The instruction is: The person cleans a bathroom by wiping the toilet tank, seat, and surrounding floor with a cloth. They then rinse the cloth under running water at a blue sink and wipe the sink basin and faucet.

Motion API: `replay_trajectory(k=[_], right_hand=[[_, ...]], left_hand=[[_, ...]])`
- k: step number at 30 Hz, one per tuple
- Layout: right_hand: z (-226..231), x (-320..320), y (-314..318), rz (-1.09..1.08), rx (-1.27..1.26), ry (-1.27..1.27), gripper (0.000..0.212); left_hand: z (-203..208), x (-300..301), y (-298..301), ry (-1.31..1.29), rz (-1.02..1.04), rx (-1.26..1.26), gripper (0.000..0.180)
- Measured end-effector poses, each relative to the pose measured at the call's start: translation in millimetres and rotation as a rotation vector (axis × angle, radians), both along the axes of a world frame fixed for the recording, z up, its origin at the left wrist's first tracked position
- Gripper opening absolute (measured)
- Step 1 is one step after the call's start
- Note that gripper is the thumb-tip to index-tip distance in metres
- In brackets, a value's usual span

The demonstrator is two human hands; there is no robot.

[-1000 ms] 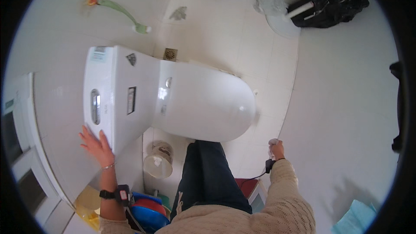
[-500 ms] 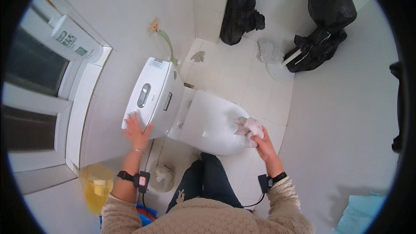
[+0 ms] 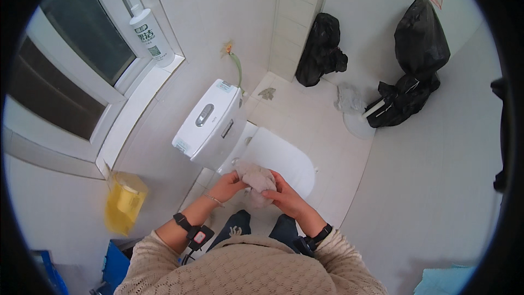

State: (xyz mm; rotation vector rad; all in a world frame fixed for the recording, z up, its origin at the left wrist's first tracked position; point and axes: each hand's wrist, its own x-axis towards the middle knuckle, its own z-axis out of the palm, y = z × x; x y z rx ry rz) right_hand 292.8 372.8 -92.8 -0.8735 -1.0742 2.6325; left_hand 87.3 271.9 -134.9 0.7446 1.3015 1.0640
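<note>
A crumpled pale pink cloth (image 3: 256, 182) is bunched between my two hands, in front of the toilet. My left hand (image 3: 228, 184) grips its left side, and my right hand (image 3: 281, 194) has its fingers closed on the right side. Just beyond the cloth is the white toilet (image 3: 284, 155) with its lid down. Its cistern (image 3: 210, 123) stands to the left, with an oval flush button (image 3: 204, 115) on top; neither hand touches it. The fingertips behind the cloth are partly hidden.
A white bottle (image 3: 153, 38) stands on the window ledge at the left. Below it hangs a yellow container (image 3: 126, 202). Black plastic bags (image 3: 420, 38) hang at the far right, another black bag (image 3: 321, 49) by the wall corner. Light blue fabric (image 3: 445, 281) lies at the lower right.
My left hand has left the cistern top and taken hold of the cloth. My right hand has brought the cloth leftward and nearer, off the toilet lid. The view has shifted.
</note>
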Motion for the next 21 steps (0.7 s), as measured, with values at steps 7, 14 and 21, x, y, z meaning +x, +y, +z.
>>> replay_trajectory(k=[7, 14, 21], right_hand=[[-10.8, 110.3, 56.4, -0.171, 0.105, -0.141, 0.061], [-37.5, 218.5, 108.8, -0.369, 0.099, -0.147, 0.056], [-24.6, 271.0, 159.0, -0.477, 0.005, -0.136, 0.048]], left_hand=[[10.1, 96.4, 43.7, -0.113, 0.27, 0.047, 0.027], [42.2, 182.7, 89.3, -0.262, 0.357, 0.099, 0.031], [58.0, 170.8, 81.2, -0.267, 0.668, 0.106, 0.032]])
